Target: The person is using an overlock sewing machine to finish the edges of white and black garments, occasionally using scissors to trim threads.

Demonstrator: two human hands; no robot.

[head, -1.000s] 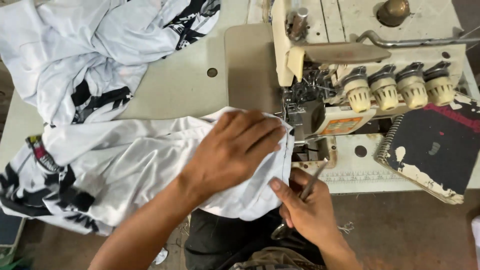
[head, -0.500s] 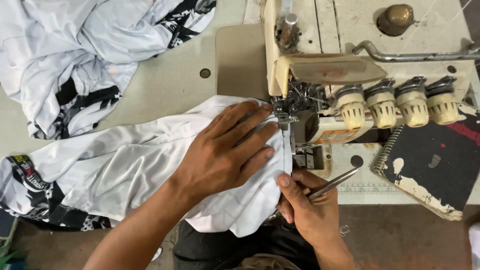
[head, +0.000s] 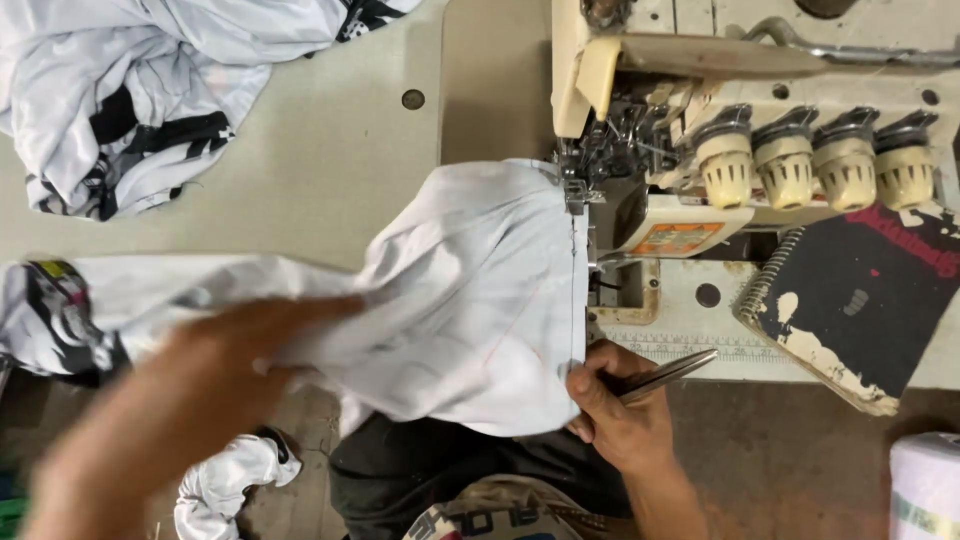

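Beige sewing surface (head: 330,170) carries the white printed fabric (head: 470,300), its edge now fed under the cream overlock machine (head: 650,150) beyond the right grip (head: 615,410), fingers pinching hem and metal tweezers (head: 665,372), while the blurred left hand (head: 190,370) has slid back, its fingers unreadable.

Matt white cloth (head: 480,300) — glossy metal tweezers (head: 665,373)

beige sewing table (head: 330,170) | bearing: cream overlock sewing machine (head: 700,150) far right; white garment (head: 480,300) centre; crumpled white-and-black fabric pile (head: 120,100) far left; worn dark spiral notebook (head: 850,300) right
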